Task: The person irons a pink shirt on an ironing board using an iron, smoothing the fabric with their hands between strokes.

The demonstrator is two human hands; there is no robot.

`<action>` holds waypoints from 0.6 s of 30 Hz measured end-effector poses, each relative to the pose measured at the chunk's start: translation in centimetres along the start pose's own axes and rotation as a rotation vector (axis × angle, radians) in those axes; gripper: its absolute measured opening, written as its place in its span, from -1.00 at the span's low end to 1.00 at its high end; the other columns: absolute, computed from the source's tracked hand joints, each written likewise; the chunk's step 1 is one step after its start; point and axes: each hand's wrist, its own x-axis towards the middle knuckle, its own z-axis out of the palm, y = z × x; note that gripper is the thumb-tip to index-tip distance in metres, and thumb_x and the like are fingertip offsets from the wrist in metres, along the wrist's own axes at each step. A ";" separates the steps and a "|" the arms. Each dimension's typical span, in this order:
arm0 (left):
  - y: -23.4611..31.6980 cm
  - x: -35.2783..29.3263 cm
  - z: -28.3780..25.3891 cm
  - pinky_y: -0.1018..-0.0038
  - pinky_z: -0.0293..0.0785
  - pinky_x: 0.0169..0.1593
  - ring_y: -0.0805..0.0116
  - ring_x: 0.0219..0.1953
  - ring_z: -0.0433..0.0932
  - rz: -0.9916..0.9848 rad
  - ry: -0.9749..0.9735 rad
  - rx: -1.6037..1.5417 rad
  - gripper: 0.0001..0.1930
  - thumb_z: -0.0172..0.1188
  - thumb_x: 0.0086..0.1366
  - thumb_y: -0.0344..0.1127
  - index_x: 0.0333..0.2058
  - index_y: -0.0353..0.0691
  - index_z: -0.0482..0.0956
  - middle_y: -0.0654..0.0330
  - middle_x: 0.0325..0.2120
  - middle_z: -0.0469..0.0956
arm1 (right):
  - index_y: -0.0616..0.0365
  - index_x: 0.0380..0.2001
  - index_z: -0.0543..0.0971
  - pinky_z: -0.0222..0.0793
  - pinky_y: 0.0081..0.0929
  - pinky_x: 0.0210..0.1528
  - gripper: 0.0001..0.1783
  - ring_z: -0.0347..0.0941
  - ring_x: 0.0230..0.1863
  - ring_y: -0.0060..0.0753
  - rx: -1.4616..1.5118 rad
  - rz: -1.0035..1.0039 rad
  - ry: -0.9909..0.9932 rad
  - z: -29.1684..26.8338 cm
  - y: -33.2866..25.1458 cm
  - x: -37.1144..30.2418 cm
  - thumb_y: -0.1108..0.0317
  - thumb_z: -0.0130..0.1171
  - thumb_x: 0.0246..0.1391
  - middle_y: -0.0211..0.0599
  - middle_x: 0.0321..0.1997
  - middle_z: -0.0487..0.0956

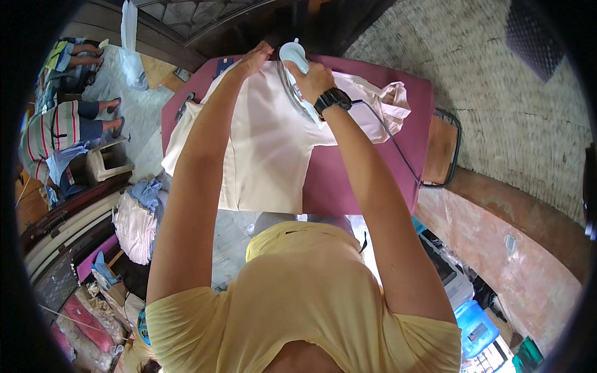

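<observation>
A pale cream shirt (264, 158) lies spread over an ironing board with a maroon cover (367, 180). My right hand (314, 82) is closed around the handle of a white and light blue clothes iron (295, 57), which rests on the shirt near the board's far edge. The iron's soleplate faces down and is mostly hidden. To the left of the iron, my left hand (255, 59) lies at the shirt's far edge with its fingers stretched out, holding nothing that I can see. A black watch (333, 101) is on my right wrist.
The dark iron cord (393, 138) trails across the board's right side. A small dark green object (185, 107) lies at its left edge. Piled clothes (135, 227) hang at left, near a beige stool (109, 160). Other people (59, 133) are at far left. A woven wall (435, 68) stands right.
</observation>
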 end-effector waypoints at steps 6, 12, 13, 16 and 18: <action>6.2 -0.7 0.8 0.44 0.32 -0.32 0.50 -0.38 0.32 -0.301 -0.140 -0.018 -0.72 0.19 0.23 -0.05 -0.32 -0.16 0.49 0.31 -0.49 0.36 | 0.27 -0.13 0.57 0.42 -0.03 -0.02 -0.35 0.52 -0.10 0.19 -0.057 -0.080 -0.282 -6.1 4.4 -10.9 -0.19 0.09 0.11 0.21 -0.17 0.58; 5.5 -0.6 0.6 0.43 0.42 -0.20 0.34 -0.31 0.54 -0.240 -0.208 0.216 -0.64 0.33 0.08 -0.02 -0.30 -0.18 0.59 0.16 -0.39 0.60 | 0.32 -0.41 0.60 0.49 -0.27 -0.41 -0.44 0.60 -0.52 -0.10 -0.223 -0.038 -0.016 -8.6 11.0 -16.4 -0.10 0.19 0.10 -0.04 -0.57 0.60; 5.7 -0.4 0.7 0.42 0.42 -0.18 0.30 -0.29 0.54 -0.253 -0.212 0.207 -0.65 0.31 0.10 -0.02 -0.30 -0.19 0.59 0.15 -0.38 0.60 | 0.31 -0.41 0.60 0.48 -0.28 -0.42 -0.45 0.59 -0.52 -0.10 -0.181 -0.021 0.011 -8.1 10.5 -15.3 -0.10 0.19 0.10 -0.04 -0.58 0.60; 5.2 0.0 0.4 0.37 0.38 -0.04 0.15 -0.17 0.52 -0.227 -0.251 0.198 -0.69 0.13 0.24 -0.07 -0.30 -0.23 0.55 0.08 -0.30 0.58 | 0.29 -0.36 0.61 0.48 -0.23 -0.36 -0.42 0.60 -0.45 -0.03 -0.033 0.042 0.021 -5.5 7.1 -10.0 -0.15 0.16 0.09 0.00 -0.53 0.60; 3.4 0.0 0.1 0.35 0.35 0.00 0.13 -0.13 0.50 -0.204 -0.216 0.152 -0.70 0.05 0.29 -0.08 -0.30 -0.23 0.53 0.05 -0.27 0.57 | 0.23 -0.28 0.62 0.47 -0.12 -0.20 -0.34 0.58 -0.27 0.08 0.012 0.059 -0.018 -4.5 3.7 -5.7 -0.26 0.07 0.09 0.08 -0.39 0.62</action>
